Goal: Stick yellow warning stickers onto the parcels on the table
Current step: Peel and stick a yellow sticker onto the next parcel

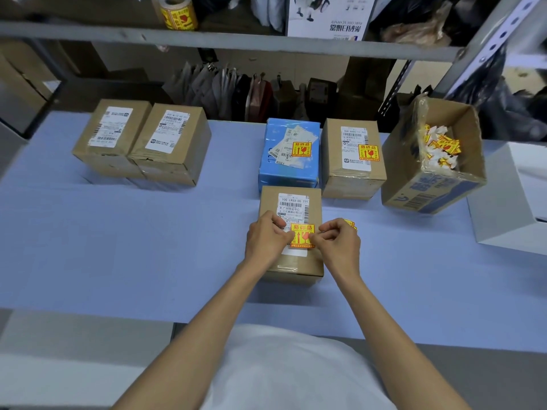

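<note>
A small brown parcel (291,264) lies on the blue table (118,241) in front of me. A yellow warning sticker (302,230) sits on its top, over the white shipping label. My left hand (265,238) presses the sticker's left edge with fingers and thumb. My right hand (340,241) pinches its right edge and also holds more yellow stickers (350,224) in its curled fingers. Behind, a blue parcel (288,156) and a brown parcel (352,161) each carry a yellow sticker. Two brown parcels at the back left (114,137) (173,143) show only white labels.
An open cardboard box (432,161) with several loose yellow stickers stands at the right. A white box (512,199) is at the far right edge. A roll of yellow stickers (177,13) sits on the metal shelf (236,39) above. Bags hang behind the table.
</note>
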A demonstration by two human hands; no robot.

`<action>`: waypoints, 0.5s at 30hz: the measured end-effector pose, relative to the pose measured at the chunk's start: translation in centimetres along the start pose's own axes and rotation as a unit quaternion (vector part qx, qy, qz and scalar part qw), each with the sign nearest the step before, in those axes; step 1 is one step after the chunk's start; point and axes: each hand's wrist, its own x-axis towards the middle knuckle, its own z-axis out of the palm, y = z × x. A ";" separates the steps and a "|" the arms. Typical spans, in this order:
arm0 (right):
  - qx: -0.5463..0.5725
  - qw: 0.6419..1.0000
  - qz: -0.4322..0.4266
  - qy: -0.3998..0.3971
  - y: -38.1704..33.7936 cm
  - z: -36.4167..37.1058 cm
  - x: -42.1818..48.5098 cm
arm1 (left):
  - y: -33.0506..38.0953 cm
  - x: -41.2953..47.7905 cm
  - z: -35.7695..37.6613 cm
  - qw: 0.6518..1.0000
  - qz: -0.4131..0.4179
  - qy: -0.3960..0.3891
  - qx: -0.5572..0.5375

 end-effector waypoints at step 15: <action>-0.079 0.997 -0.007 0.018 0.0 0.7 0.2 | 0.3 0.4 0.2 0.998 0.000 -0.001 0.068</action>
